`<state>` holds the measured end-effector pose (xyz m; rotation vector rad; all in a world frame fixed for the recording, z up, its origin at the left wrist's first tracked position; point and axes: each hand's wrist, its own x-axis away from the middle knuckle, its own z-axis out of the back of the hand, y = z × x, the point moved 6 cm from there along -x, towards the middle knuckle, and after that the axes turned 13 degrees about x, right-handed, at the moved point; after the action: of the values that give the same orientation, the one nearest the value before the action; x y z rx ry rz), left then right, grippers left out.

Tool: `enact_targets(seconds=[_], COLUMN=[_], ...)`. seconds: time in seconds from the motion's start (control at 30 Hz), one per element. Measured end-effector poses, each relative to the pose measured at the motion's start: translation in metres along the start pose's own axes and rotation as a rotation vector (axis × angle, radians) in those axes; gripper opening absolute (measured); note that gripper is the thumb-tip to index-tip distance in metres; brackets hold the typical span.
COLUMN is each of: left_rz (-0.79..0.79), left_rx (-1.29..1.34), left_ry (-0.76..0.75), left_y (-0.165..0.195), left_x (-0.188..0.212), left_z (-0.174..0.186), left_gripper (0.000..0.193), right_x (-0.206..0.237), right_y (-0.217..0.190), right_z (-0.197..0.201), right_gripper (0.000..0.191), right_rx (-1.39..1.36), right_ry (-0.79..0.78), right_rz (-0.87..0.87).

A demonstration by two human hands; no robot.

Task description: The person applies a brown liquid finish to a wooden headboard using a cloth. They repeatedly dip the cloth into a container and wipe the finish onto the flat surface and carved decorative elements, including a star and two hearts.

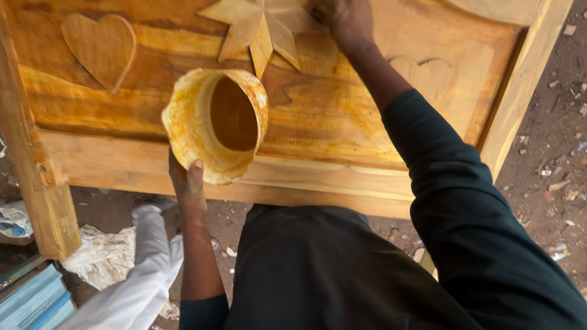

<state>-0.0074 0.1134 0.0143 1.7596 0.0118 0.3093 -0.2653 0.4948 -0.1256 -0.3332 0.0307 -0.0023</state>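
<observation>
My left hand (pixel 188 183) holds up a stained yellow plastic container (pixel 214 125), tilted so its open mouth faces me; brown liquid shows inside. My right hand (pixel 345 21) reaches across to the top of a wooden panel (pixel 318 116), fingers closed on something dark that I cannot make out, pressed beside a carved star (pixel 260 27). A carved heart (pixel 101 49) sits at the panel's left, and a fainter heart (pixel 428 76) lies right of my forearm.
The panel's pale wooden frame (pixel 40 183) runs down the left and along the near edge. A white sleeve (pixel 143 269) of another person is at lower left. Crumpled plastic (pixel 101 256) and debris lie on the dirt ground (pixel 550 153). Blue boards (pixel 33 302) sit at the corner.
</observation>
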Motion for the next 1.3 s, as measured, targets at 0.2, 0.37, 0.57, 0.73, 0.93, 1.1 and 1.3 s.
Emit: enact_targets(seconds=[0.2, 0.37, 0.57, 0.73, 0.93, 1.1, 1.3], left_rz=[0.066, 0.048, 0.048, 0.037, 0.007, 0.038, 0.079], left_rx=[0.016, -0.016, 0.016, 0.005, -0.009, -0.018, -0.100], left_ry=[0.051, 0.070, 0.035, 0.035, 0.031, 0.007, 0.067], left_y=[-0.007, -0.012, -0.011, -0.007, -0.006, -0.004, -0.001], left_x=[-0.003, -0.004, -0.003, -0.005, -0.007, -0.008, -0.004], left_z=[0.004, 0.011, 0.008, 0.006, 0.008, 0.007, 0.006], left_gripper=[0.087, 0.089, 0.089, 0.087, 0.082, 0.082, 0.082], right_x=[0.010, 0.019, 0.023, 0.024, 0.010, 0.007, 0.009], right_y=[-0.010, 0.028, -0.041, -0.031, -0.032, -0.034, -0.052], right_z=[0.020, 0.037, -0.004, 0.041, 0.052, 0.047, 0.027], right_gripper=[0.028, 0.047, 0.035, 0.031, 0.023, 0.028, 0.013], right_rx=[-0.012, 0.059, -0.025, 0.100, 0.184, 0.016, 0.080], right_ry=[0.148, 0.481, 0.275, 0.150, 0.245, 0.539, 0.513], right_rz=[0.440, 0.129, 0.209, 0.508, 0.510, 0.195, -0.228])
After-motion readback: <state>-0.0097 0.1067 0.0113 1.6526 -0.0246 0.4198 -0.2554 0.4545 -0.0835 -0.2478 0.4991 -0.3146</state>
